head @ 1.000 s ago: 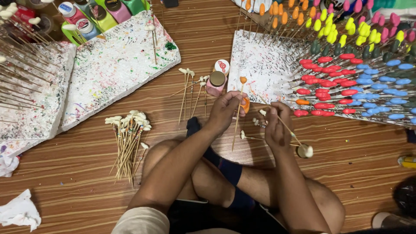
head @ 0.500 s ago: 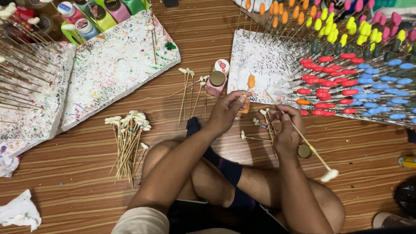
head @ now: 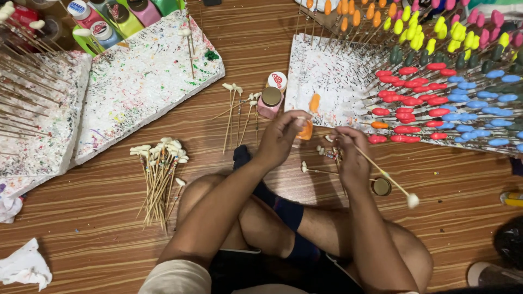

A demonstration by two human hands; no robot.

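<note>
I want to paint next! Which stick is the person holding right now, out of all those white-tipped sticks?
The one in the right hand, slanting down to its white tip by the knee. The other unpainted sticks lie loose on the wooden floor, like the bundle at left.

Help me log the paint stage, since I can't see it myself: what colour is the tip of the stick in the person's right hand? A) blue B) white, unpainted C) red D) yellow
B: the stick in the right hand ends in a plain white tip at its lower right end, the same white as the bundle of unpainted sticks on the floor.
</note>
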